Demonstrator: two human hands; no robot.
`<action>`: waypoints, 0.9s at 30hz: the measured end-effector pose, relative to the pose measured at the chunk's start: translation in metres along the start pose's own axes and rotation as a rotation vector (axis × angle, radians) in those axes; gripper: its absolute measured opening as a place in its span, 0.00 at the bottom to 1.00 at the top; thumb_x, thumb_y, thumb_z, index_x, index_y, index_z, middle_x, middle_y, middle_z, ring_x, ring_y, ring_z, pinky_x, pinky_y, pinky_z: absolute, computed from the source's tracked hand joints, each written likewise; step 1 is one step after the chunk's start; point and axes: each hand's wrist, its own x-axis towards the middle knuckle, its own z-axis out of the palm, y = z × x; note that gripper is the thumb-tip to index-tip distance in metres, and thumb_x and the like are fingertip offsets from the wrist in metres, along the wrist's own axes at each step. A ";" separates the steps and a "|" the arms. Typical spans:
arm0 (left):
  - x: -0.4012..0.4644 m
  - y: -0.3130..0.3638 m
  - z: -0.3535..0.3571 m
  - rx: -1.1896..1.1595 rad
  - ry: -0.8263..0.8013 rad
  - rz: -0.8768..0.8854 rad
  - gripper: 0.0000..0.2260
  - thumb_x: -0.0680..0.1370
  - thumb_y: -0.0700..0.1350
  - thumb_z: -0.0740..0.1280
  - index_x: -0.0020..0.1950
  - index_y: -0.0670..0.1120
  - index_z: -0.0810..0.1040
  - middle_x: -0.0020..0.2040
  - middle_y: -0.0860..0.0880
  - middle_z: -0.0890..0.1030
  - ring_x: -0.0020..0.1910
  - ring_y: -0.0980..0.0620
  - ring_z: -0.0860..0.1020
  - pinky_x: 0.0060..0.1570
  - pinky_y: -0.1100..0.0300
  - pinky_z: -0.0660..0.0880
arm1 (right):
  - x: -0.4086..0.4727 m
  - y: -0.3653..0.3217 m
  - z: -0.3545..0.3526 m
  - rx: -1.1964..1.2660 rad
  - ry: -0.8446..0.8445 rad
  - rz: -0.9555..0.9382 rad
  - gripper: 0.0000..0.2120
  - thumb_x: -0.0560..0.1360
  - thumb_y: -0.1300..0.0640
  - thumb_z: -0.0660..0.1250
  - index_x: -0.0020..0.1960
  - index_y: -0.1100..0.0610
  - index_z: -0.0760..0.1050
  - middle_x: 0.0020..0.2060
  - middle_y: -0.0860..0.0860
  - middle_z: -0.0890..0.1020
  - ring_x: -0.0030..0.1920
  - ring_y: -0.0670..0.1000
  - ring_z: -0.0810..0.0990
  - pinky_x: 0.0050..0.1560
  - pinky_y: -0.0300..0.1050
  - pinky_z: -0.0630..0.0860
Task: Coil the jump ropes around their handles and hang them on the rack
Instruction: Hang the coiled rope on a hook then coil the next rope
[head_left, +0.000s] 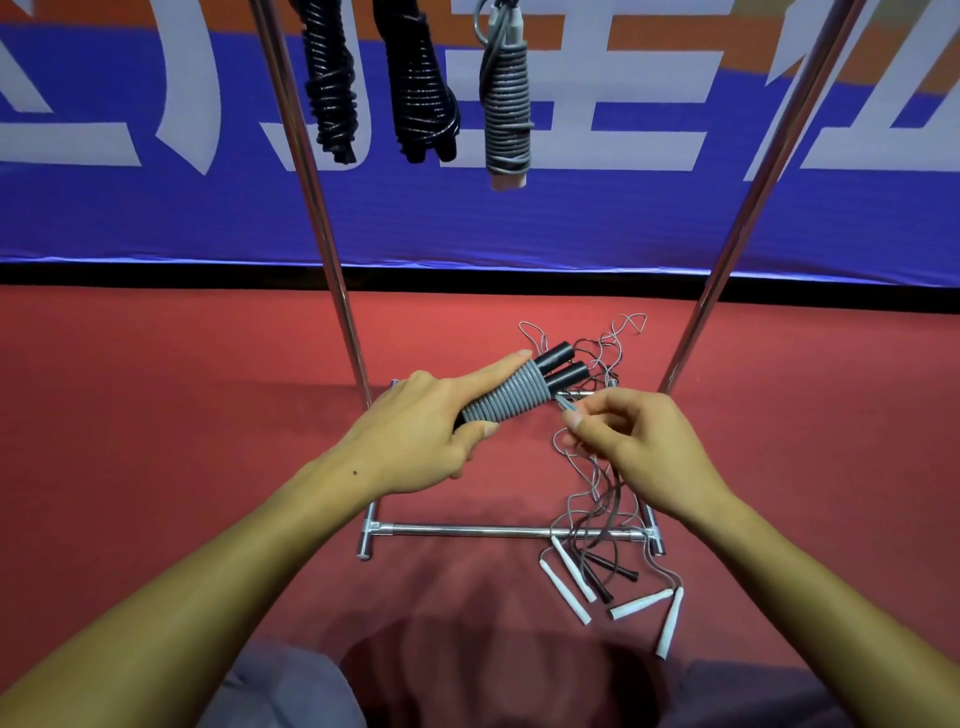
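Head view: your left hand (415, 431) is wrapped around the two black handles (558, 366), index finger laid straight along the top and thumb pressing underneath, so the grey coil (506, 397) sits snug between them. Your right hand (631, 441) is pinching the loose end of the grey rope (571, 410) just right of the coil, fingers curled in tight on it.

Looks like you're near the end of the wrap, only a short tail left. Keep that thumb down on the last turns so nothing springs loose, pull the tail taut, and tuck it under a turn or between the handles rather than just leaving it hanging. Leave a loop if you need one for the hook, tbh.

Up top, three finished bundles (506, 104) already hang from the rack (332, 280), two black on the left, one grey on the right. Near right on the red floor there's a tangle of ropes (597, 493) with white and black handles lying over the rack's base bar, so those seem to be next.
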 end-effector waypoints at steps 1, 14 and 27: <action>0.001 -0.001 0.002 0.013 -0.003 -0.011 0.36 0.83 0.51 0.67 0.78 0.79 0.48 0.35 0.50 0.85 0.37 0.52 0.85 0.51 0.49 0.83 | 0.001 0.001 -0.001 -0.053 0.017 -0.011 0.07 0.81 0.54 0.71 0.48 0.56 0.83 0.37 0.48 0.87 0.38 0.55 0.84 0.43 0.48 0.79; 0.001 -0.001 0.006 0.080 -0.217 -0.077 0.34 0.83 0.49 0.66 0.80 0.74 0.53 0.34 0.51 0.86 0.31 0.63 0.83 0.52 0.57 0.83 | -0.009 -0.010 0.008 -0.856 0.091 -0.164 0.08 0.76 0.46 0.66 0.52 0.47 0.73 0.41 0.47 0.83 0.47 0.57 0.82 0.43 0.50 0.74; -0.001 -0.001 0.007 0.047 -0.428 -0.181 0.34 0.83 0.48 0.67 0.79 0.75 0.56 0.34 0.51 0.86 0.31 0.57 0.85 0.49 0.57 0.83 | 0.000 0.015 0.009 -1.131 -0.032 -0.614 0.12 0.69 0.49 0.73 0.42 0.53 0.72 0.27 0.51 0.76 0.26 0.60 0.76 0.24 0.47 0.64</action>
